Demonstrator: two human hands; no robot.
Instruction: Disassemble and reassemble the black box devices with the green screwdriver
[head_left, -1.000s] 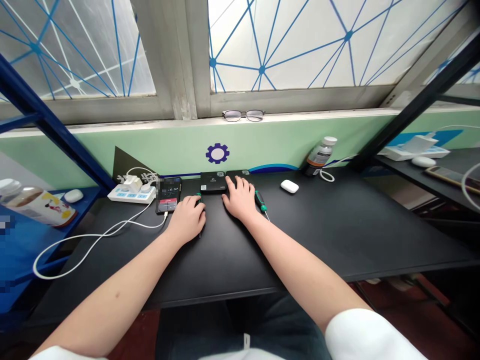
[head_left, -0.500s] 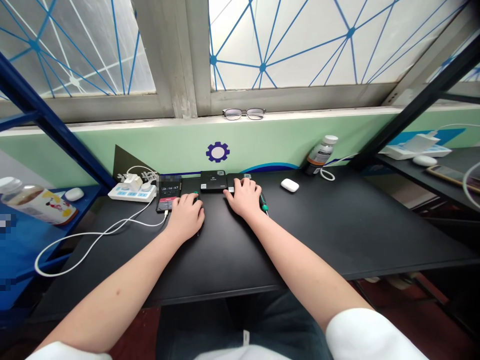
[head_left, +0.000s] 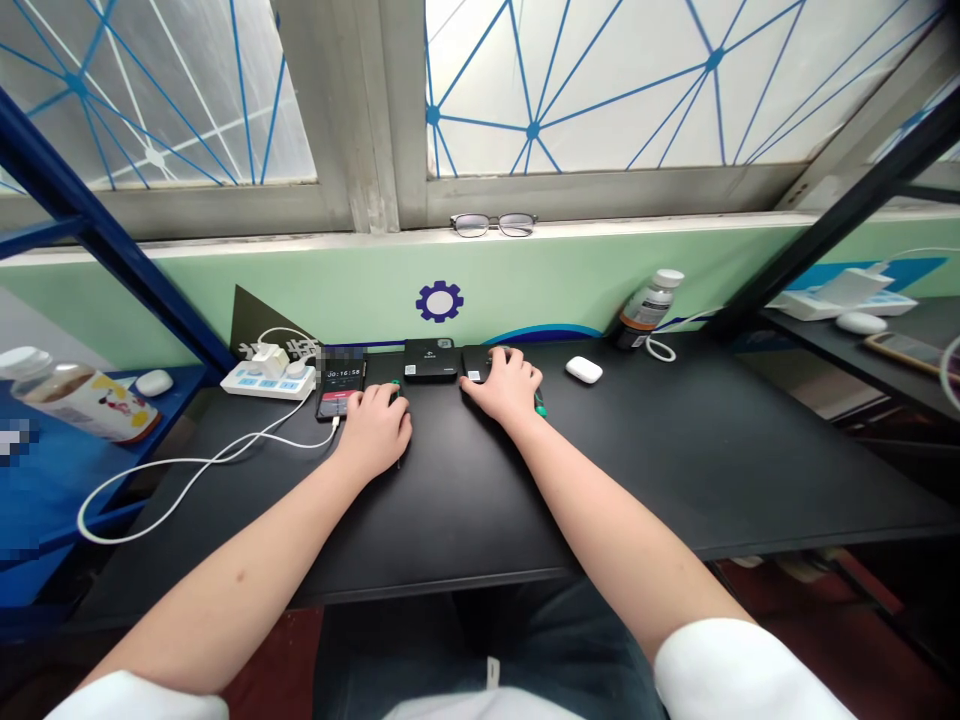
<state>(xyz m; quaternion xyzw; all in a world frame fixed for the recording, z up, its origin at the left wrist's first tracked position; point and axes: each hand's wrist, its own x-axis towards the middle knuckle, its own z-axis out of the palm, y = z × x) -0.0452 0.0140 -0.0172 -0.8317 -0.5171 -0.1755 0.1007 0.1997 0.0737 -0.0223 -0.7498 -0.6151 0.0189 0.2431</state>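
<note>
My left hand [head_left: 375,424] rests on the desk with bent fingers over a slim tool with a green end [head_left: 395,387], apparently a screwdriver; most of it is hidden under the fingers. A phone [head_left: 340,386] with a running timer lies just beyond that hand, its cable plugged in. My right hand [head_left: 507,386] spans a flat black box [head_left: 474,366], thumb at its left edge and fingers over its right part. Beside those fingers shows the green handle [head_left: 541,409] of another tool. A second flat black box [head_left: 430,362] lies between the hands, against the wall.
A power strip [head_left: 268,380] with plugs and a looping white cable [head_left: 161,463] lie at left. To the right are a white earbud case [head_left: 584,370] and a bottle [head_left: 649,310]. Glasses [head_left: 493,225] sit on the window ledge. Another bottle [head_left: 86,398] stands on the blue side shelf.
My right hand and its black box have shifted slightly right, widening the gap to the other box. The left hand stays in place. The whole view has shifted slightly.
</note>
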